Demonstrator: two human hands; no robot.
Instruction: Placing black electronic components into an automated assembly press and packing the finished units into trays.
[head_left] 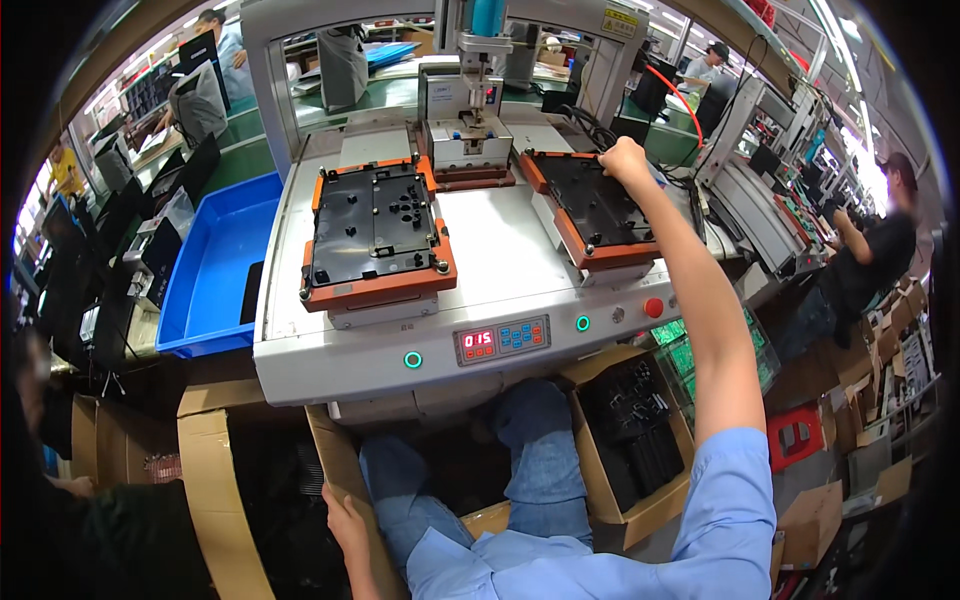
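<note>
Two orange-red fixtures stand on a white machine, each bearing a flat black plastic panel, the left panel [372, 222] and the right panel [592, 200]. My right arm reaches far forward, and my right hand [627, 162] is closed at the far right corner of the right panel. Its fingertips point down, and whatever they pinch is hidden. Low on the left, my left hand [346, 522] lies against the flap of an open cardboard box [222, 500], with its fingers stretched out. Dark parts lie inside that box, in shadow.
A press head [480, 80] stands between the fixtures at the back. On the machine's front are a lit control panel [502, 339] and a red button [654, 307]. A blue tray [215, 260] is at left; a carton [640, 515] of black parts stands beside my right leg. Other people work around.
</note>
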